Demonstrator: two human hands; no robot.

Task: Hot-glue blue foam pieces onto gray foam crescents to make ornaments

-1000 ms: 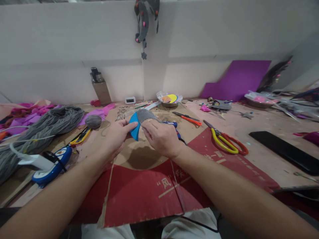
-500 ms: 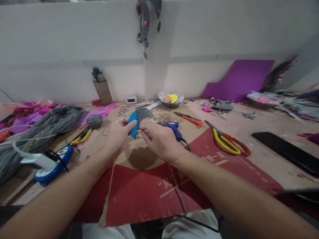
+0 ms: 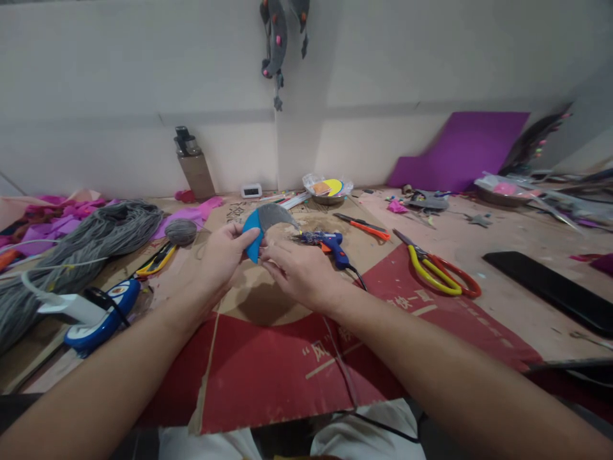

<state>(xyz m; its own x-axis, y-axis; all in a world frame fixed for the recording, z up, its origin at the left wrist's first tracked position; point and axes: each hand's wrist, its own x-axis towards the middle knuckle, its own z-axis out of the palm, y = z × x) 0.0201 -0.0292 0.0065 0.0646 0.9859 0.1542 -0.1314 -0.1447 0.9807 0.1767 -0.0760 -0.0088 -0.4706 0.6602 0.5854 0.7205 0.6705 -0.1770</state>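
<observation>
Now more of the crescent (image 3: pixel 265 219) visible

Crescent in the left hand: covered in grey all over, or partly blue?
Partly blue: grey covers the crescent toward the glue gun, but blue shows by the left hand.

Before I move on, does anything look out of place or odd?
Perhaps the glue gun: it lies on the cardboard with its nozzle end seemingly close to the right hand and crescent, an awkward spot.
</observation>
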